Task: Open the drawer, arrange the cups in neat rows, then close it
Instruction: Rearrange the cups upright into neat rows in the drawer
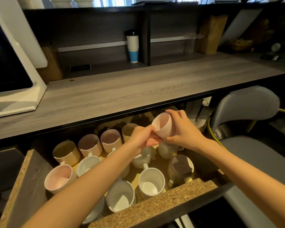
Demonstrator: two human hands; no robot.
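Note:
The drawer [156, 203] stands pulled out below the wooden counter, with several cups upright in it. A back row of ribbed tan and pink cups [90, 145] runs along the far side. White mugs [150, 180] and a pink cup [58, 178] stand nearer the front. Above the drawer's far right, both hands hold one pink ribbed cup [162, 125], tilted with its mouth toward the left. My left hand [142, 135] grips its lower edge. My right hand [183, 129] wraps its right side. My left forearm hides some mugs.
A grey wooden counter [122, 89] overhangs the drawer's back. A white appliance [15, 76] sits on its left. A stack of paper cups [132, 46] stands in the shelf behind. A grey chair [247, 112] is close to the drawer's right side.

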